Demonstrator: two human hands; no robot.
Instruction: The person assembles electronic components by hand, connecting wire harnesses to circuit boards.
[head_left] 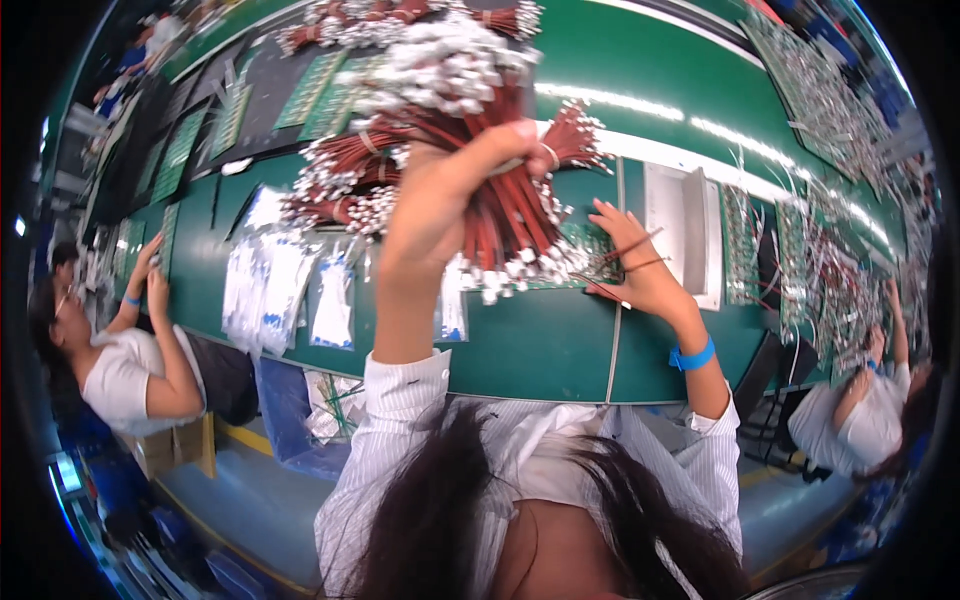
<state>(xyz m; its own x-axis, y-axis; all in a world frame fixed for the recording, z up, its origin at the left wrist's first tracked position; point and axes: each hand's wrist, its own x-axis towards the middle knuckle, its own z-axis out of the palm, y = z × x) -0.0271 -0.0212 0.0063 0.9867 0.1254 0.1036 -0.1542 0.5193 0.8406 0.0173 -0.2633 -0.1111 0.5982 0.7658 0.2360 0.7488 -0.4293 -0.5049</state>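
Observation:
My left hand [432, 205] is closed round a thick bundle of red-brown wires [512, 205] with white connectors at both ends, held up over the bench. The bundle's upper end is blurred by motion. To its right, my right hand [655, 280], with a blue wristband, has its thumb and fingers spread apart. A thin brown wire or two [632, 264] crosses in front of its palm; I see no grip on it. Beside these fingers lies a green circuit board [588, 242], partly hidden by the bundle.
More tied wire bundles [345, 165] lie behind my left hand. Plastic bags with white and blue parts [265, 285] are on the green bench [540, 345]. A metal tray [690, 235] and wired boards [738, 245] stand right. Co-workers sit left [145, 370] and right [855, 420].

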